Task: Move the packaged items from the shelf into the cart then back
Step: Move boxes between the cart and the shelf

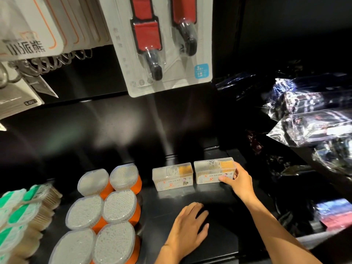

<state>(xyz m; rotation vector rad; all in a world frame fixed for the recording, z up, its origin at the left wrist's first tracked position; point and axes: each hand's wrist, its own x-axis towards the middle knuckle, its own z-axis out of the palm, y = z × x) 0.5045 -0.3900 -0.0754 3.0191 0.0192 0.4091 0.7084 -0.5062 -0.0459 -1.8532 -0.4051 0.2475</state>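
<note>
Two clear rectangular plastic boxes stand side by side on the black shelf point(190, 199). My right hand point(238, 180) grips the right box point(211, 172) at its right end, thumb on the front face and fingers round the side. The left box point(171, 177) stands free just beside it. My left hand point(188, 225) rests flat on the shelf in front of the boxes, fingers straight and holding nothing. No cart is in view.
Several round tubs of cotton swabs point(103, 210) with orange bases fill the shelf's left. Green-lidded packs point(17, 212) lie at the far left. Blister packs point(167, 44) hang above. Dark bagged goods point(312, 119) pile on the right.
</note>
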